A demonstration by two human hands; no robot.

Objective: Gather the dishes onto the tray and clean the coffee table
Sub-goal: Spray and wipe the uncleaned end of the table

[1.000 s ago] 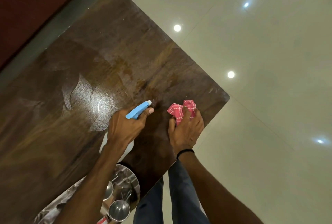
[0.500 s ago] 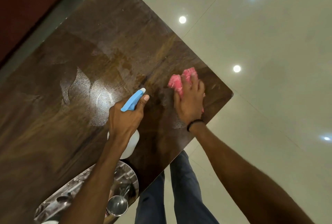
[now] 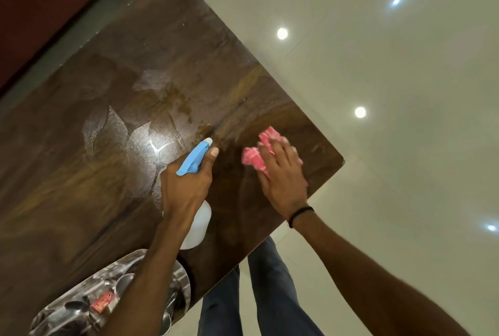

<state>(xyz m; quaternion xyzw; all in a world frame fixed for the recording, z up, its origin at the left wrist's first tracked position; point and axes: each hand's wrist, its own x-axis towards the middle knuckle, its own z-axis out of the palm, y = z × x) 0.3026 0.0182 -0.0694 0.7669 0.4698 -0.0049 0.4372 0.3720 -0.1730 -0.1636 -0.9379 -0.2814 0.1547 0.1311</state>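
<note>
On coffee table (image 3: pixel 113 200), right hand (image 3: pixel 283 173) presses pink cloth (image 3: pixel 253 159) with flat fingers; left hand (image 3: pixel 186 187) beside it grips spray bottle (image 3: pixel 195 160)

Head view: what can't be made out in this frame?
Head view only.
- Tray: contents mostly hidden by the left arm, cut off by the bottom edge.
- Spray bottle: body mostly behind the left hand; fill level unreadable.
- Pink cloth: motion-blurred, partly under the right hand; pattern unclear.
- Coffee table: left part runs out of frame.
</note>
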